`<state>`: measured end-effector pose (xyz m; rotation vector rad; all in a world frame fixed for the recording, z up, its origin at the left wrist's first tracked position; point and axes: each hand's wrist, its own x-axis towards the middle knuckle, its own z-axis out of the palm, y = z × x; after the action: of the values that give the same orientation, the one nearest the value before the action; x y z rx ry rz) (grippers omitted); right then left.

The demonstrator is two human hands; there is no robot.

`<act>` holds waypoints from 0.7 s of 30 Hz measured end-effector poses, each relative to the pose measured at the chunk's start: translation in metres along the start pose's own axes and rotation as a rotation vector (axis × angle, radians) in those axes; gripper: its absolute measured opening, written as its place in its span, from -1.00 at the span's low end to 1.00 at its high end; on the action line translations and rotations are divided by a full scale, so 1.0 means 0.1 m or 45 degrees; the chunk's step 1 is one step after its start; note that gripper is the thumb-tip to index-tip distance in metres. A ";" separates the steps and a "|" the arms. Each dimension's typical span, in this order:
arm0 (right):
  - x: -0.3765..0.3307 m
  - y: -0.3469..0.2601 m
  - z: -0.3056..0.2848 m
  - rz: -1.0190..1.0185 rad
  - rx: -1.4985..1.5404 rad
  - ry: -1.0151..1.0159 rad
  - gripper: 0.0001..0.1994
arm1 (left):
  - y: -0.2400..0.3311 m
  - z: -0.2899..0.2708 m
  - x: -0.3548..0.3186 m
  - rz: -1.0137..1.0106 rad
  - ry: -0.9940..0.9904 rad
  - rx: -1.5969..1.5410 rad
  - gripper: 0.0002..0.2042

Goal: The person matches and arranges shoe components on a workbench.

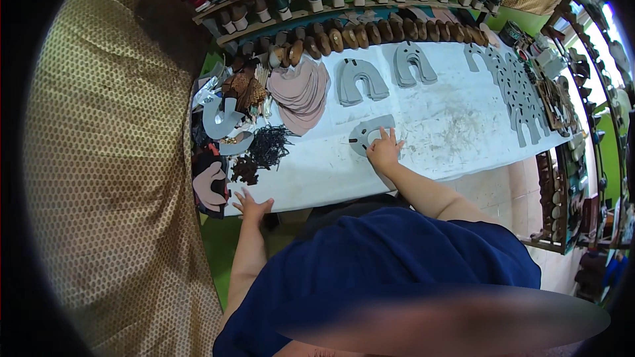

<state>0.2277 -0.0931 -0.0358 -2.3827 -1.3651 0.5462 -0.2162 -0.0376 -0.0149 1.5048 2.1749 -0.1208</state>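
A grey U-shaped cut piece (pixel 360 135), with small dark marks along it, lies flat near the front of the white-covered table. My right hand (pixel 385 150) rests on its right part, fingers spread, and hides some of it. Close to the table's front left edge is my left hand (pixel 253 206), its fingers apart and nothing in them. Nearest to it are a small dark brown heap (pixel 245 170) and a pink curved piece (pixel 210 185). Beyond the right hand, two stacks of similar grey U-shaped pieces (pixel 360 92) (pixel 415 74) lie toward the back.
Overlapping pink sheets (pixel 297 96) and a tangle of black strips (pixel 269 145) lie to the left. Grey pieces with dark spots (pixel 512 89) spread along the right side. Rows of shoe forms (pixel 370 32) line the back, and a rack (pixel 559 192) stands right.
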 end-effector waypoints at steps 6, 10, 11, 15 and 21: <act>-0.01 0.07 0.04 -0.066 -0.031 0.026 -0.86 | 0.36 0.23 -0.04 -0.083 0.558 -0.132 -0.08; -0.09 0.24 -0.05 -0.358 -0.029 0.052 -0.72 | 1.09 0.20 -0.27 0.553 0.456 0.062 -0.20; -0.11 0.28 -0.10 -0.533 -0.078 0.044 -0.65 | 1.26 0.25 -0.29 0.692 0.411 0.088 -0.24; -0.13 0.41 -0.28 -0.762 -0.369 -0.130 -0.52 | 1.93 0.42 -0.45 1.060 0.060 0.267 -0.36; -0.06 0.54 -0.24 -0.919 -0.413 -0.158 -0.45 | 2.55 0.84 -0.53 1.171 -0.060 0.293 -0.39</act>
<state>0.2769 -0.1266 -0.0392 -1.8697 -2.3505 0.2777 0.0563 -0.0124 -0.0145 2.4370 1.2734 -0.0894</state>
